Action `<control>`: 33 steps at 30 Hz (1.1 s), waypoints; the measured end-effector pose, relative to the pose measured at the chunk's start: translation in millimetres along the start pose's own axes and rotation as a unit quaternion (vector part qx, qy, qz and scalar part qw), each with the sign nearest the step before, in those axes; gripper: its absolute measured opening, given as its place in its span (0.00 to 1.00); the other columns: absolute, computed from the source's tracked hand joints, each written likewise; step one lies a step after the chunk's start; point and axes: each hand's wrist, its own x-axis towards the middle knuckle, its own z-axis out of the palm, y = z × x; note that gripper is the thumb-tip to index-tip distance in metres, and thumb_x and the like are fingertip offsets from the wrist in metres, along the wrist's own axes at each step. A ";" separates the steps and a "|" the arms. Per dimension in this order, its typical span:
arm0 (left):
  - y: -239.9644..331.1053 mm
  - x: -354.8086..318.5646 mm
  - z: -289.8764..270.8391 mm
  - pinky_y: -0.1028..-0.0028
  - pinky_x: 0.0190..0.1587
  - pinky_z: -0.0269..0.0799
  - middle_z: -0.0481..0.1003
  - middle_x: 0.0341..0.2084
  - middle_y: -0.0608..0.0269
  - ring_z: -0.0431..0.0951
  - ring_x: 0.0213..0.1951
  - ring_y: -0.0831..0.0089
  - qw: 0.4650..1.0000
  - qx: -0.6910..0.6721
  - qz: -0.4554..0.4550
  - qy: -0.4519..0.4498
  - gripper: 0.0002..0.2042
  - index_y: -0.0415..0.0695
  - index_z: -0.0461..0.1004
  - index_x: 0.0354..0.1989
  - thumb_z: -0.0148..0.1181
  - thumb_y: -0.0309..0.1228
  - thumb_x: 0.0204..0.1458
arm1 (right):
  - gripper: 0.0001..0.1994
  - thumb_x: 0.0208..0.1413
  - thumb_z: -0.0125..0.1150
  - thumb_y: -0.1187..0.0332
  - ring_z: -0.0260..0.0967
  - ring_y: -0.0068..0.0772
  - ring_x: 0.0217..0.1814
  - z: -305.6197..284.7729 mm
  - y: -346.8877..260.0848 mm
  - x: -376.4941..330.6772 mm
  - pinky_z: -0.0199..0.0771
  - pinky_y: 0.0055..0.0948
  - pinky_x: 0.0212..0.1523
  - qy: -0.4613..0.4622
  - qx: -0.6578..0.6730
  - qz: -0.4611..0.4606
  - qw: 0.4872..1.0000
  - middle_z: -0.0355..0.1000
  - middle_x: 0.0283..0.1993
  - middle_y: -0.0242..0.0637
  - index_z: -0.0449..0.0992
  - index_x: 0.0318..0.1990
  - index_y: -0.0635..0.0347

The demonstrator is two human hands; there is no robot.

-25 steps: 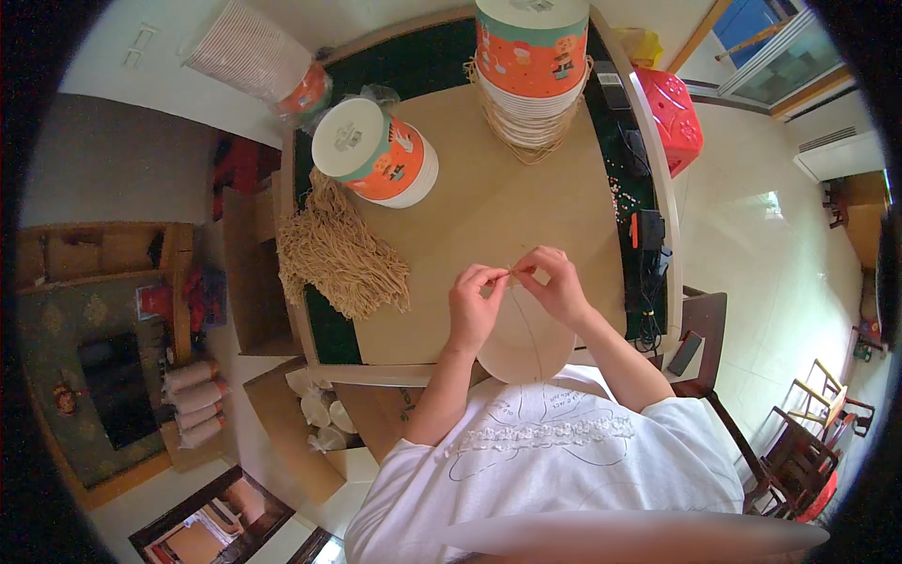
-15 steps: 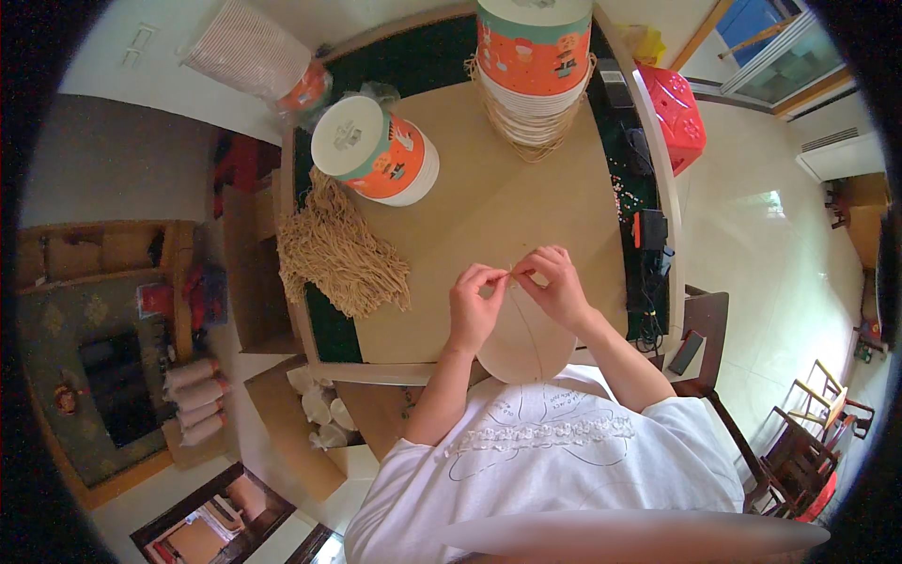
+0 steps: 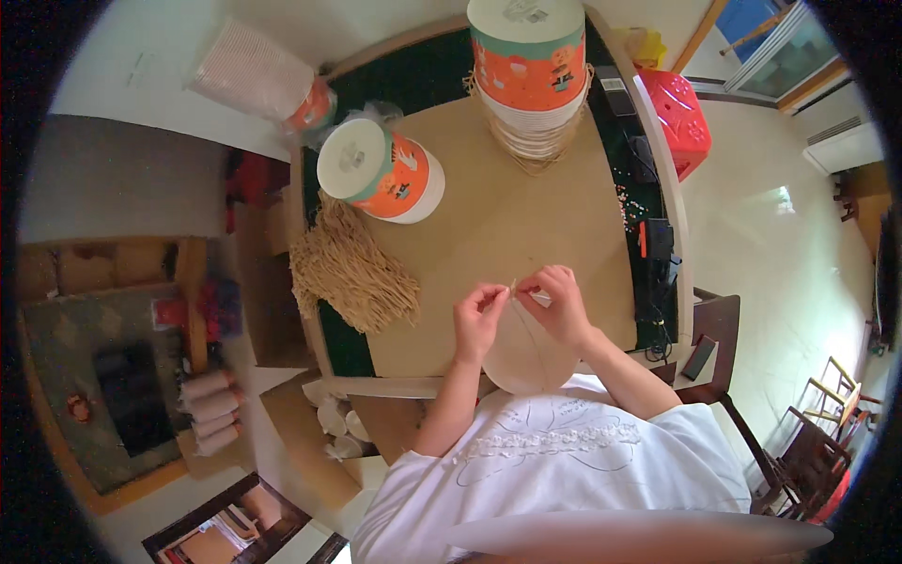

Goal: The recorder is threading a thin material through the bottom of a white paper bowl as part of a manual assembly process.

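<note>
Fingertips look slightly further apart than a moment ago; left hand (image 3: 477, 320) and right hand (image 3: 562, 310) grips each seem pinched on cord (image 3: 536, 341), so it's still being worked. Pale tub (image 3: 515, 362) near, below hands. Cord bundle (image 3: 352, 268) left; shorter tub stack (image 3: 402, 179) far left, taller tub stack (image 3: 531, 75) far, both off the hands.

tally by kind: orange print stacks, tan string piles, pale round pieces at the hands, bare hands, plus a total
orange-print stacks: 3
tan string pile: 1
pale round piece: 1
bare hands, left hand and right hand: 2
total: 7
</note>
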 end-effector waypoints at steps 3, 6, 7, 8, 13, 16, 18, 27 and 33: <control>-0.5 -0.6 1.7 0.84 0.33 0.65 0.73 0.24 0.72 0.69 0.28 0.86 1.000 -0.013 0.018 0.010 0.03 0.38 0.74 0.29 0.57 0.24 0.48 | 0.06 0.39 0.63 0.74 0.65 0.30 0.32 3.3 2.2 -1.0 0.59 0.30 0.42 0.007 -0.020 -0.007 1.000 0.68 0.26 0.28 0.72 0.25 0.55; -3.8 -0.3 1.6 0.83 0.33 0.66 0.73 0.24 0.71 0.70 0.29 0.85 0.999 -0.009 0.034 0.011 0.03 0.37 0.73 0.29 0.57 0.23 0.48 | 0.06 0.39 0.64 0.74 0.65 0.29 0.32 5.3 1.9 -0.7 0.59 0.30 0.42 0.017 -0.015 -0.016 1.000 0.68 0.26 0.28 0.72 0.25 0.54; -6.1 0.3 1.6 0.83 0.34 0.66 0.73 0.25 0.70 0.70 0.29 0.84 0.998 0.013 0.059 0.019 0.02 0.37 0.73 0.28 0.57 0.23 0.47 | 0.06 0.39 0.64 0.74 0.65 0.29 0.32 5.8 1.3 -0.4 0.59 0.30 0.42 0.021 -0.018 -0.020 0.999 0.68 0.26 0.28 0.72 0.25 0.54; -7.0 0.4 1.6 0.83 0.34 0.66 0.73 0.25 0.70 0.70 0.29 0.84 0.996 0.034 0.083 0.027 0.02 0.37 0.73 0.28 0.57 0.22 0.47 | 0.06 0.38 0.64 0.74 0.65 0.28 0.31 6.1 0.7 -0.1 0.59 0.29 0.42 0.025 -0.020 -0.023 0.999 0.68 0.26 0.28 0.72 0.25 0.54; 7.5 -3.1 5.0 0.80 0.35 0.67 0.73 0.25 0.66 0.71 0.29 0.80 0.986 0.100 0.128 0.046 0.02 0.37 0.74 0.27 0.58 0.21 0.45 | 0.06 0.39 0.63 0.74 0.65 0.29 0.31 6.3 -0.4 1.0 0.58 0.29 0.41 0.023 -0.027 -0.029 0.999 0.68 0.26 0.27 0.72 0.25 0.54; 10.8 -4.4 5.7 0.79 0.35 0.67 0.73 0.25 0.64 0.72 0.29 0.77 0.981 0.125 0.142 0.050 0.02 0.38 0.74 0.27 0.58 0.20 0.44 | 0.06 0.39 0.63 0.75 0.65 0.29 0.31 7.6 1.1 0.4 0.58 0.30 0.41 0.026 -0.030 -0.035 0.999 0.68 0.26 0.28 0.72 0.25 0.55; 13.0 -5.3 6.0 0.78 0.36 0.67 0.73 0.25 0.63 0.72 0.29 0.76 0.979 0.131 0.145 0.053 0.03 0.38 0.74 0.27 0.58 0.20 0.43 | 0.06 0.39 0.63 0.75 0.65 0.29 0.32 7.6 1.2 0.8 0.58 0.30 0.42 0.027 -0.033 -0.039 0.998 0.68 0.26 0.28 0.72 0.25 0.55; 11.3 -5.5 4.4 0.77 0.32 0.68 0.73 0.24 0.62 0.72 0.27 0.74 0.972 0.150 0.171 0.056 0.03 0.38 0.74 0.28 0.59 0.21 0.43 | 0.05 0.41 0.62 0.75 0.64 0.32 0.33 5.2 4.4 2.4 0.58 0.30 0.43 0.001 0.004 -0.008 1.000 0.68 0.27 0.31 0.72 0.26 0.56; -1.0 -5.0 5.7 0.77 0.34 0.69 0.74 0.24 0.61 0.74 0.28 0.74 0.980 0.138 0.134 0.042 0.04 0.38 0.73 0.30 0.58 0.21 0.44 | 0.05 0.41 0.61 0.74 0.65 0.32 0.33 7.4 5.9 1.1 0.58 0.30 0.43 -0.019 -0.001 -0.001 1.000 0.68 0.27 0.30 0.72 0.26 0.56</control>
